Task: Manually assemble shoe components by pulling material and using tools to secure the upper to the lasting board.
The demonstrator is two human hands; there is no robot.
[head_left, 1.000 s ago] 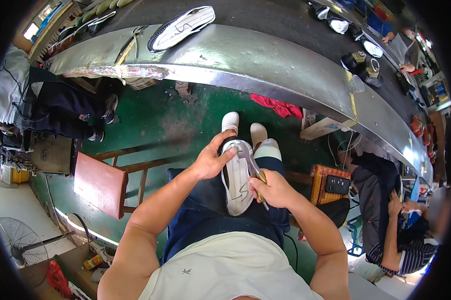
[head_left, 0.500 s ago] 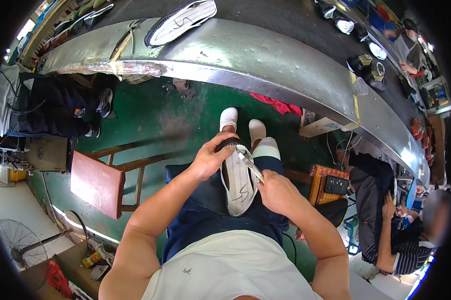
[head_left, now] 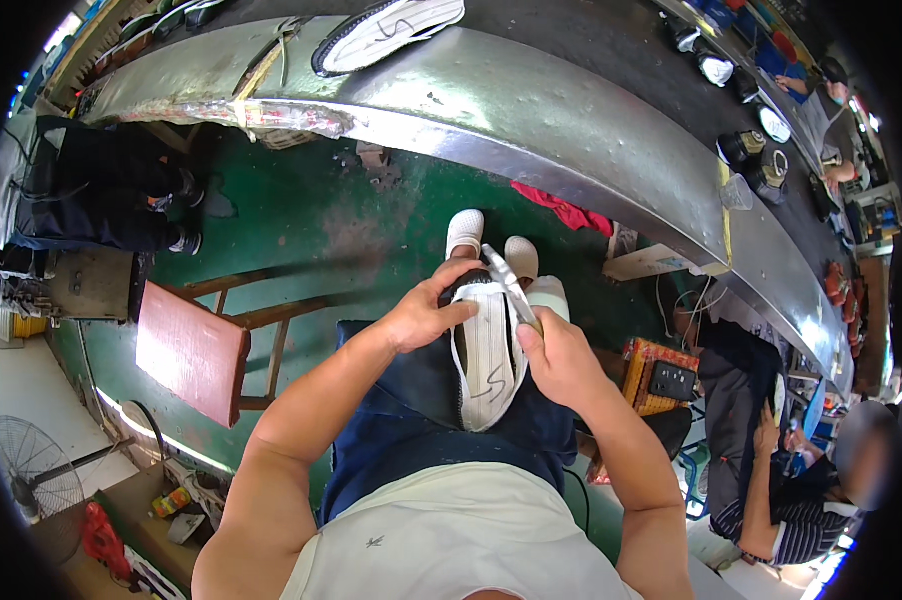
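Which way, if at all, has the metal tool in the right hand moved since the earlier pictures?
Yes: the metal tool has moved away from the body, its far end nearer the metal bench.

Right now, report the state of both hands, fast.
Left hand: closed, holding a white shoe by its far end.
Right hand: closed, holding a metal tool.

Has a white, squiggle-marked shoe [head_left: 488,345] lengthwise over the lap [head_left: 396,385] and a slanting silvery tool [head_left: 509,281] beside its far end.

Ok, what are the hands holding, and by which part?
Left hand: the white shoe, gripped at its far end. Right hand: the metal tool, gripped by its handle end.
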